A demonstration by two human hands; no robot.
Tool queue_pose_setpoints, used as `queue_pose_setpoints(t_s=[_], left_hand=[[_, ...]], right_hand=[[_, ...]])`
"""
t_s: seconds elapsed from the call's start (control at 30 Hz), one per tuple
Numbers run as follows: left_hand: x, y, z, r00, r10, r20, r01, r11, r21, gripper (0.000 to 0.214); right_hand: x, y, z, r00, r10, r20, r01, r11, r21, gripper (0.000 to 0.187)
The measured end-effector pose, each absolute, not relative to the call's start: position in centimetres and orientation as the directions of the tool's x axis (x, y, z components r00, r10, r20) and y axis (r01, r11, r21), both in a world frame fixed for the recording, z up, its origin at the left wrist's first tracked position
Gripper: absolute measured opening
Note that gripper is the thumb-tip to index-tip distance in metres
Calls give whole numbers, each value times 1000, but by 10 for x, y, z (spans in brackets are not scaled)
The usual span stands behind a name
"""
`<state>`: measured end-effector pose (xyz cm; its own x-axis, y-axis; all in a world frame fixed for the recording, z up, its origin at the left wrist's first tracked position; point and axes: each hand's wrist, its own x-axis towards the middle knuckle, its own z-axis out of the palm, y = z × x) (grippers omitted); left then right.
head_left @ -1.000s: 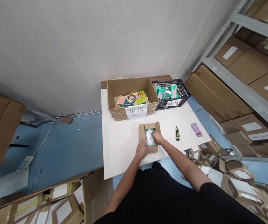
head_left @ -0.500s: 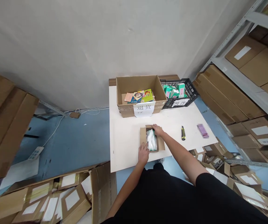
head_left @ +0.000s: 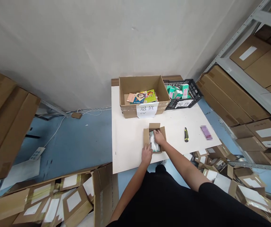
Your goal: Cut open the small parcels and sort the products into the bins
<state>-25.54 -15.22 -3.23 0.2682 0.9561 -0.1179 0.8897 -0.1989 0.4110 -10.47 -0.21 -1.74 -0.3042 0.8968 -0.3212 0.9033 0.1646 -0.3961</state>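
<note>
A small open cardboard box sits near the front edge of the white table, its flaps folded outward. Inside it lies a white plastic-looking package with green showing at its edges; its exact kind I cannot make out. My left hand is closed on the box's front left edge. My right hand reaches into the box from the right, fingers bent down onto the package, with the fingertips partly hidden.
Behind stands a larger cardboard box holding several colourful booklets, beside a black plastic crate of green boxes. A yellow-black utility knife and a blurred purple item lie to the right. Discarded cartons fill the floor; shelving rises at right.
My right hand has moved from the box's far flap down into the box, onto the package. The far flap now stands out backward. My left hand stays at the front left edge.
</note>
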Motion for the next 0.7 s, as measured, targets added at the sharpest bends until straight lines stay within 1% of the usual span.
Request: queue_pose_setpoints(t_s=[0.1,0.23,0.33,0.4,0.53,0.63,0.7], left_hand=[[-255,-151,-32,265,958,-114,899,-203,388,18],[-257,-150,-32,277,955,-109,898,-217,382,17],[-259,-148,-31,277,954,-115,895,-213,391,17],[-261,-147,-31,281,952,-122,894,-214,394,16],[-262,-146,-29,297,946,-126,891,-227,394,14],[-263,-145,-28,297,947,-119,890,-230,394,15],[-263,-145,-27,295,948,-122,892,-228,390,15]], right_hand=[[-105,0,-10,-265,919,-291,901,129,-414,77],[-94,-1,5,-216,963,-161,853,106,-511,64],[-83,-6,15,-191,968,-160,834,74,-547,62],[-76,-9,20,-205,958,-201,854,76,-514,63],[-72,-1,34,-226,927,-298,916,98,-389,69],[-77,16,47,-231,886,-402,950,115,-291,72],[-81,29,54,-250,831,-497,958,137,-253,75]])
